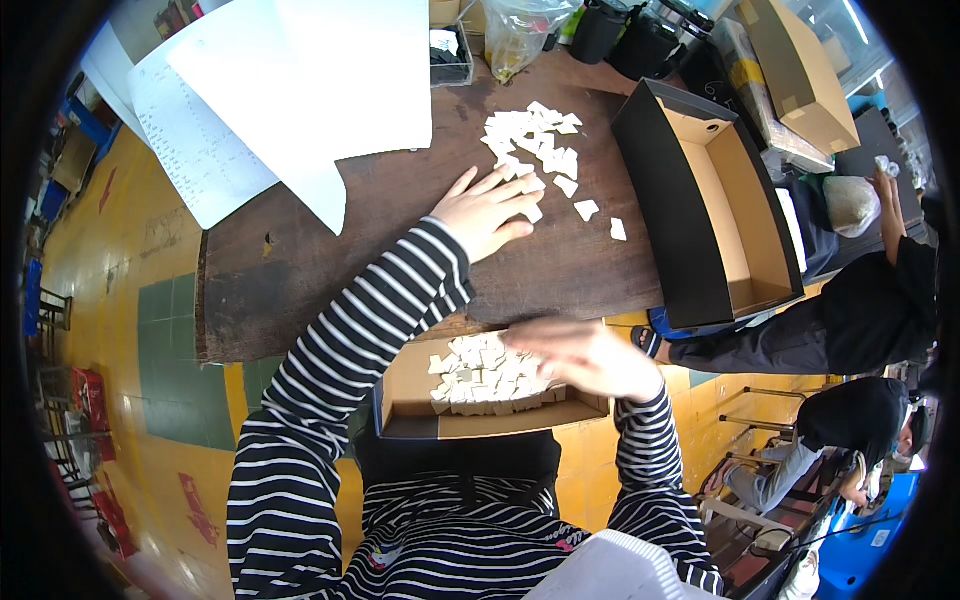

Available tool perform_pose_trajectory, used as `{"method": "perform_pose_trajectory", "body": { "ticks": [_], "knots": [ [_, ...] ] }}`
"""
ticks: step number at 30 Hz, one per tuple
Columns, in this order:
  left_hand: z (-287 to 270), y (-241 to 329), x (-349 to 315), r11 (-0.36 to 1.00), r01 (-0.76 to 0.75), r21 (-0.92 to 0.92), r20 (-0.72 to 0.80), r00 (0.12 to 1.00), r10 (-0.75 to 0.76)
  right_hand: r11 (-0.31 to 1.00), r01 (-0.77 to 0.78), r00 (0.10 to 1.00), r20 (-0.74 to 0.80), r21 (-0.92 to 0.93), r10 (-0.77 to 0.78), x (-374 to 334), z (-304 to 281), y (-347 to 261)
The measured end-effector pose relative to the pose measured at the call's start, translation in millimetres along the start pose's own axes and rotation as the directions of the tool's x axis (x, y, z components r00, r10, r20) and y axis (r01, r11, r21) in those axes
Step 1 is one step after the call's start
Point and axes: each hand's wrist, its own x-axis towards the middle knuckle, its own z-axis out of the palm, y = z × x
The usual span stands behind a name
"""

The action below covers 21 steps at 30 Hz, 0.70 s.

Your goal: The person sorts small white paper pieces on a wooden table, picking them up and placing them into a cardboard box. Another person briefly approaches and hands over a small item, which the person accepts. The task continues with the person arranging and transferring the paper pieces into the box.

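A loose pile of small white angular pieces (530,128) lies on the dark wooden table (290,290). My left hand (484,214) rests over the near edge of that pile, palm down with fingers spread, touching some of the pieces and gripping none that I can see. Between the table's near edge and my body sits a shallow cardboard box (408,398), brown inside, holding a heap of similar white pieces (478,375). Above its right part is my right hand (588,356), blurred, its fingers stretched out toward the heap; no piece shows in it.
Large white paper sheets (310,90) cover the table's far left. A long black box (690,200), brown inside, stands at the right. Behind are a plastic bag (520,35), a small clear tray (452,62) and black containers (640,38). Other people (850,320) are at the right.
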Motion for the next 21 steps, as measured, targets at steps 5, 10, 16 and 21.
{"method": "perform_pose_trajectory", "body": {
  "ticks": [5,10,16,21],
  "knots": [
    [-5.5,13.7,-52.8,0.991,-0.122,0.052,-0.084,0.988,0.126,0.98,-0.077,0.878,-0.479,-0.185,-0.021,34.8,-39.5,13.3],
    [-15.6,10.4,-84.2,0.928,-0.043,-0.369,-0.144,0.989,-0.011,0.906,-0.107,0.913,-0.402,-0.409,-0.074,62.4,-26.0,33.4],
    [-14.6,3.9,-82.1,0.805,-0.061,-0.59,-0.341,0.922,-0.18,0.746,-0.113,0.953,-0.284,-0.656,-0.104,43.6,-0.4,23.6],
    [-15.1,5.5,-84.9,0.859,-0.013,-0.512,-0.332,0.925,-0.184,0.759,-0.141,0.966,-0.257,-0.635,-0.035,26.9,10.4,6.9]
  ]
}}
